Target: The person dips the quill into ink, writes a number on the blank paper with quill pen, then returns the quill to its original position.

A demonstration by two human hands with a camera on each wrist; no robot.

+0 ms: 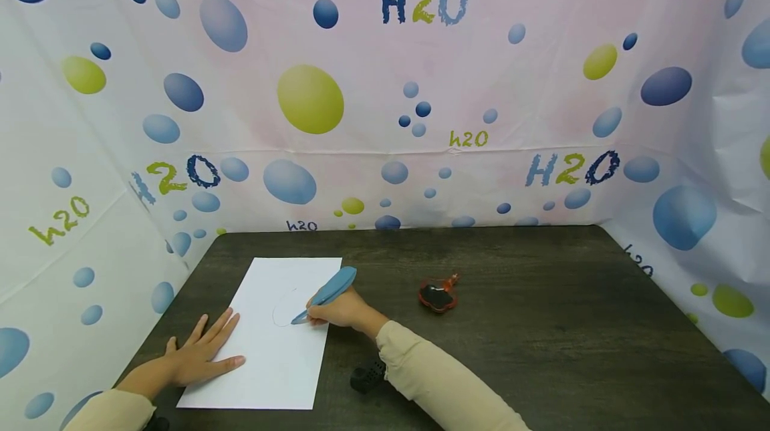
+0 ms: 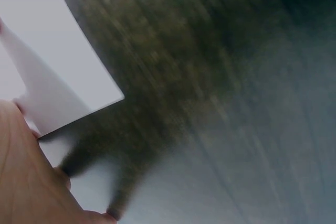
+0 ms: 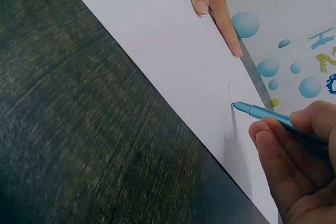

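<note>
A sheet of white paper (image 1: pixel 265 364) lies on the left part of the dark table. My left hand (image 1: pixel 201 354) rests on its left edge with the fingers spread. In the left wrist view, part of that hand (image 2: pixel 26 177) shows beside a paper corner. My right hand (image 1: pixel 339 311) pinches a blue pen (image 1: pixel 331 287) with a broad, feather-shaped top. The pen tip meets the paper in the right wrist view, where thumb and fingers hold the pen barrel (image 3: pixel 268 114). A thin curved line (image 1: pixel 274 311), like part of an oval, is drawn near the tip.
A small dark item with an orange-red rim and stem (image 1: pixel 438 295) lies on the table right of the paper. A black rounded object (image 1: pixel 367 377) sits by the right cuff. A patterned sheet (image 1: pixel 361 37) hangs behind the wood-grained table (image 1: pixel 541 337) and at its sides.
</note>
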